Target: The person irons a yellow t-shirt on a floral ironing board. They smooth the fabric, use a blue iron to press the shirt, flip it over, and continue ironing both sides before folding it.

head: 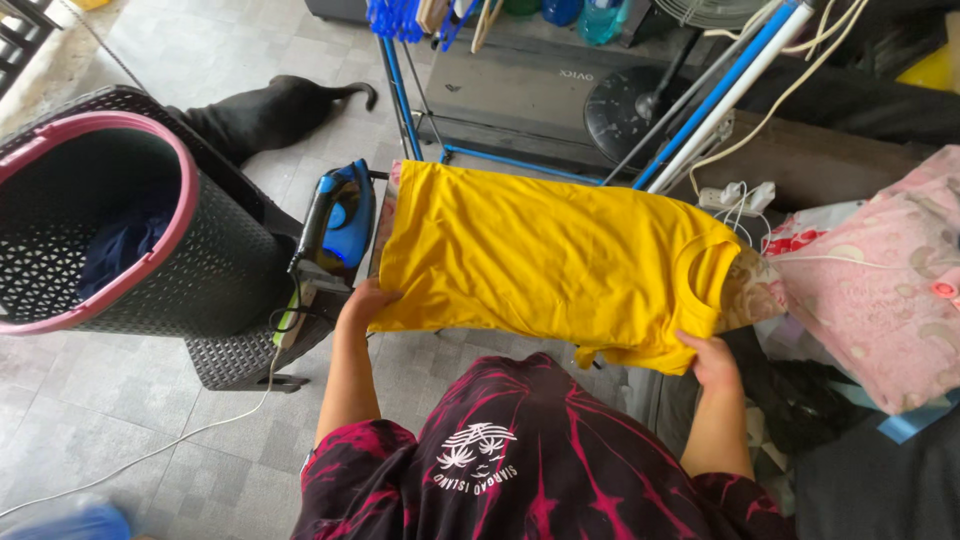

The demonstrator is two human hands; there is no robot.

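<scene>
Both hands [365, 300] [712, 362] grip yellow shirt [550, 260] | ironing board [755, 290] mostly hidden

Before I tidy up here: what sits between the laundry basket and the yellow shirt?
In the head view, a blue iron stands between the laundry basket and the yellow shirt.

Yellow T-shirt [560, 250] showing plain with no print, blue and black iron [340, 220], black lattice-patterned laundry basket [215, 255] wearing a pink rim, dark blue cloth [120, 250] lying inside, black animal [265, 112] lying on grey tiles [120, 420], pink patterned bedding [890, 280], black and red tie-dye shirt [540, 460].
</scene>
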